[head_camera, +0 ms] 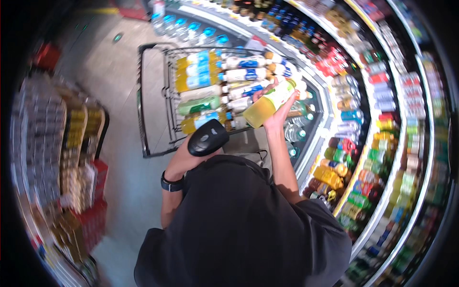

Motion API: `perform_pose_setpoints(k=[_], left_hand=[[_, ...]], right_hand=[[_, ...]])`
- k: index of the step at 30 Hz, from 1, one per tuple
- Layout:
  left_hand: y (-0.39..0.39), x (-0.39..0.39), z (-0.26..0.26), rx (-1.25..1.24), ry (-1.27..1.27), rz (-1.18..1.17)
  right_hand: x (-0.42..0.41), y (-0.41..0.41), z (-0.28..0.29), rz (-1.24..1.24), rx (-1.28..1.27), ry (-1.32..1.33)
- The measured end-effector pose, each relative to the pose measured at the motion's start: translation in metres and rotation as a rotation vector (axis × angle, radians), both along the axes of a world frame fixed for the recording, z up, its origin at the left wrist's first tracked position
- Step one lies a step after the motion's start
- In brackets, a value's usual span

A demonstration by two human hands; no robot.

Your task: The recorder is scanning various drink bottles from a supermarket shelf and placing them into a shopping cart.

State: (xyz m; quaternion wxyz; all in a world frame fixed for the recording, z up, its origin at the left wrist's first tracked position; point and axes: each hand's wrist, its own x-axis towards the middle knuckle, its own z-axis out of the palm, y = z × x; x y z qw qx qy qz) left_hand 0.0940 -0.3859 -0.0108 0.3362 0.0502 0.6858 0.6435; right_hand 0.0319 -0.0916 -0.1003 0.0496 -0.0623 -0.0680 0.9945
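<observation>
In my left hand, below the cart's near edge, is a black handheld barcode scanner. My right hand grips a bottle of yellow-green drink with a pale green label, held tilted above the cart's right part. Beneath both hands stands a black wire shopping cart. Drink bottles lie in it in rows: yellow ones with blue labels, a green one, and white-labelled ones with blue print. A dark wristband circles my left wrist.
Refrigerated shelves full of bottles and cans curve along the right. Large clear water bottles with blue caps stand beyond the cart, and more clear bottles stand low at its right. On the left is a shelf of stacked goods with red boxes.
</observation>
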Motion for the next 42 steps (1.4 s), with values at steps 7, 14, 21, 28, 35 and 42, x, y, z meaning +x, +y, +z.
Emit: perform_pose_setpoints(k=[7, 14, 21, 28, 35, 42], left_hand=[[0.039, -0.033, 0.023, 0.143, 0.109, -0.333], [0.084, -0.033, 0.02, -0.045, -0.042, -0.45], [0.102, -0.028, 0.019, 0.116, 0.089, -0.437], [0.089, -0.025, 0.006, 0.107, 0.239, -0.408], [0.072, -0.02, -0.008, 0.099, 0.23, -0.174], [0.067, -0.029, -0.008, 0.079, 0.268, -0.222]], right_hand=[[0.043, 0.049, 0.084, 0.081, 0.108, 0.012], [0.078, 0.044, 0.095, -0.028, 0.636, -0.267], [0.091, 0.045, 0.081, 0.004, 0.643, -0.306], [0.085, 0.036, 0.079, 0.063, 0.686, -0.306], [0.072, 0.017, 0.09, 0.156, 0.806, -0.316], [0.064, 0.008, 0.091, 0.218, 0.811, -0.266]])
